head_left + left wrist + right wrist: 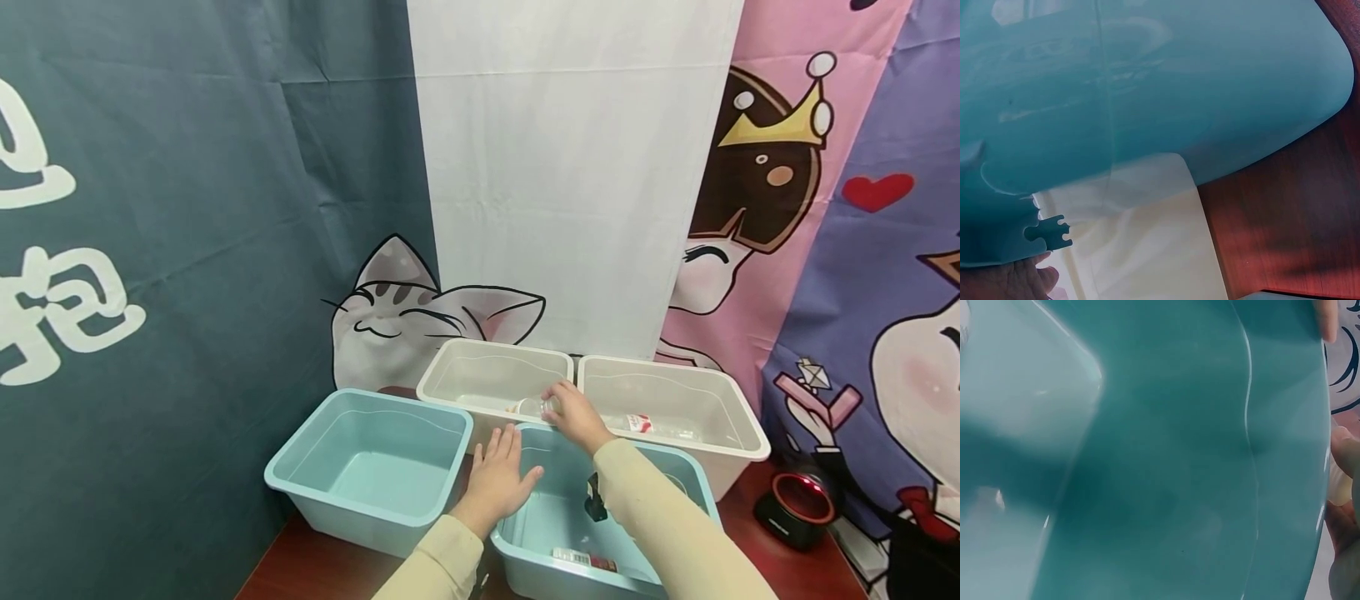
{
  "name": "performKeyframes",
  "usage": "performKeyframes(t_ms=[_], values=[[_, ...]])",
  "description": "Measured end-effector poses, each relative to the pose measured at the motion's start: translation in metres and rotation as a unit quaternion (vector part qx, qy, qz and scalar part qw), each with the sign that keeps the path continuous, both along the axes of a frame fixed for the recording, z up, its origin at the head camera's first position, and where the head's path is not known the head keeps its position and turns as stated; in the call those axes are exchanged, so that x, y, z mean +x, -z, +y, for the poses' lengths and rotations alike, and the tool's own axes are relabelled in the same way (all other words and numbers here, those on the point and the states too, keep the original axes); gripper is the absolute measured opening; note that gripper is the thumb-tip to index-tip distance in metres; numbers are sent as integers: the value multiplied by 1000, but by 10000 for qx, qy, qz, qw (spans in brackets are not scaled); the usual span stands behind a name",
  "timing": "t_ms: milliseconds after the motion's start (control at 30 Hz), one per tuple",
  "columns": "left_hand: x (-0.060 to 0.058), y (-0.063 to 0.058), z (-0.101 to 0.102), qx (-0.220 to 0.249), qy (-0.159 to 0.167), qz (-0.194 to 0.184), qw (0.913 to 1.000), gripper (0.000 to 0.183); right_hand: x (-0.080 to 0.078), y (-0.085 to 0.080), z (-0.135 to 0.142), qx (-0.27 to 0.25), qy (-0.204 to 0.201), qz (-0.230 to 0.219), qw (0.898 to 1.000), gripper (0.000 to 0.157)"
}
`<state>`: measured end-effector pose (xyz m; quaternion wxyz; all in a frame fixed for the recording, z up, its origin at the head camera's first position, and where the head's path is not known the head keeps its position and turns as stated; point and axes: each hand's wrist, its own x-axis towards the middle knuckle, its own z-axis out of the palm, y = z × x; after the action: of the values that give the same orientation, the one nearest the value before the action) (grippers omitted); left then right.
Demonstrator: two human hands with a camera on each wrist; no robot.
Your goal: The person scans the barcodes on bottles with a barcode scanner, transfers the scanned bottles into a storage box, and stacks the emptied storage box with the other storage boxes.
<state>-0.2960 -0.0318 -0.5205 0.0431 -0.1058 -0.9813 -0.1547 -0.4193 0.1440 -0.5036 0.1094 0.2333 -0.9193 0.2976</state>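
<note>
My right hand (576,414) reaches over the back rim of the right blue bin (525,562) and grips a clear plastic bottle (529,407). The bottle lies low inside the left white bin (495,347), its far end pointing left. In the right wrist view, the fingers (1342,456) show beyond the blue bin's edge. My left hand (497,482) lies at the left rim of the right blue bin, fingers straight and thumb spread, holding nothing. Inside that bin, near its front wall, lies a small item with a white and dark red label (585,559).
The left blue bin (367,512) stands beside my left hand. In the right white bin (738,433) lies a clear bottle with a red and white label (639,423). A black device with a glowing red ring (801,504) sits right on the reddish table (300,567). Printed cloths hang behind.
</note>
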Motion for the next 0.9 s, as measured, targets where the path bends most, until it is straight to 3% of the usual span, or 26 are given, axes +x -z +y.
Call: performKeyframes(t_ms=[400, 900], values=[[-1, -1, -1, 8, -39, -33, 10000, 76, -6, 12, -2, 108, 36, 360, 9993, 24], [-4, 3, 0, -195, 14, -40, 9998, 79, -3, 10, 0, -278, 403, 105, 9987, 29]])
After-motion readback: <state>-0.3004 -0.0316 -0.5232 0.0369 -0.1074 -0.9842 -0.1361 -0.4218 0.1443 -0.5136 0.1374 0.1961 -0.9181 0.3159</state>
